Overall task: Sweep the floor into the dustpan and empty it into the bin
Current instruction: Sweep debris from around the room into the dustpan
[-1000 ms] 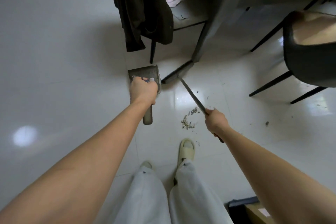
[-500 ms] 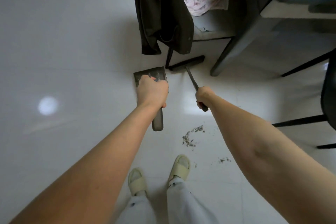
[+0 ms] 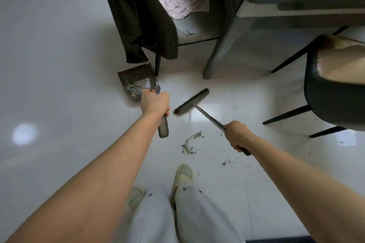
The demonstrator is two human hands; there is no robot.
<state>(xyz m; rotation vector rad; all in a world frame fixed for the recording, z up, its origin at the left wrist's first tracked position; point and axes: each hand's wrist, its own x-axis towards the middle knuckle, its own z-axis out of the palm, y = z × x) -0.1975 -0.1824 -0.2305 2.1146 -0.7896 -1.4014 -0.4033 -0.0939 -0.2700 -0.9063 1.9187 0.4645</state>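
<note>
Two hands: left hand [image 3: 156, 101] on dustpan [image 3: 136, 83], right hand [image 3: 236, 136] on broom [image 3: 192, 101]

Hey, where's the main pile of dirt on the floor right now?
In the head view, the dirt pile lies on the white floor between the two hands, beyond the right slipper and nearer than the broom head.
</note>
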